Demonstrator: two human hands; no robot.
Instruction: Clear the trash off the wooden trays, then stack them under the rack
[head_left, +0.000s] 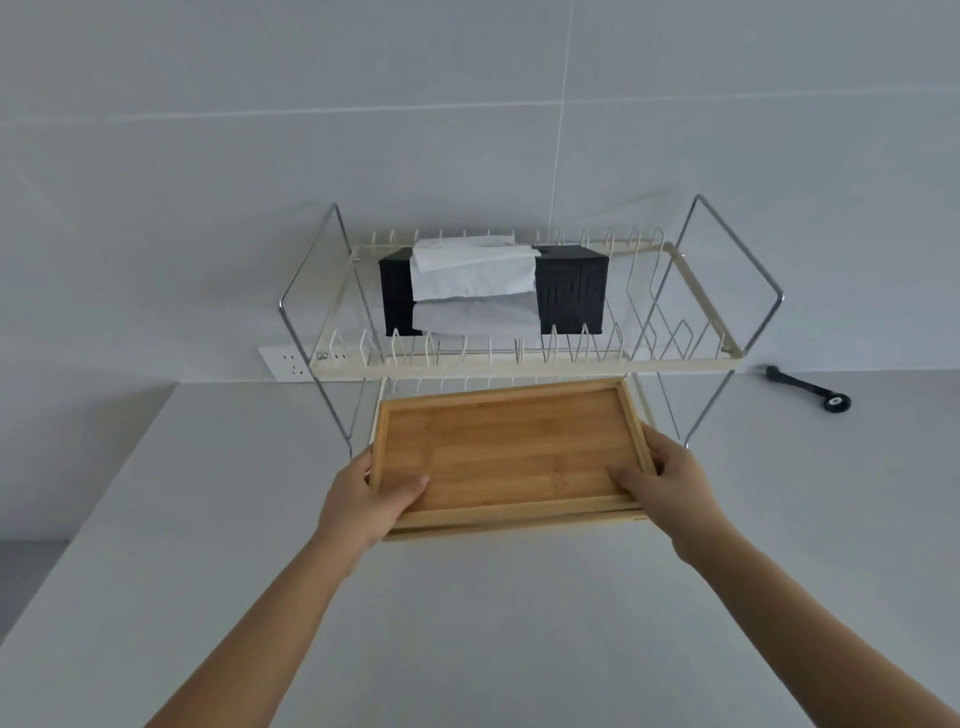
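White wall socket plate (291, 364), set low on the pale tiled wall (208, 156), at far left behind the rack's leg. Left hand (366, 501), clasped on the near-left corner of the rectangular bamboo tray with raised rim (498, 452): thumb lying on the tray floor, fingers hidden below. Tray interior bare, its far end reaching in beneath the shelf of the cream wire dish rack with chrome side frames (524, 361), its near end projecting toward the viewer over the pale grey countertop (493, 623). Second wooden edge (519, 527) visible directly under the tray's near rim, aligned with it; whether it is a separate tray cannot be told. Black rectangular tissue box (571, 291), on the rack's shelf, white tissue (475, 270) draped over its front. Right hand (670, 478), closed on the tray's near-right corner, thumb inside the rim. Black handled tool (808, 389), lying on the countertop at far right, well apart from the rack.
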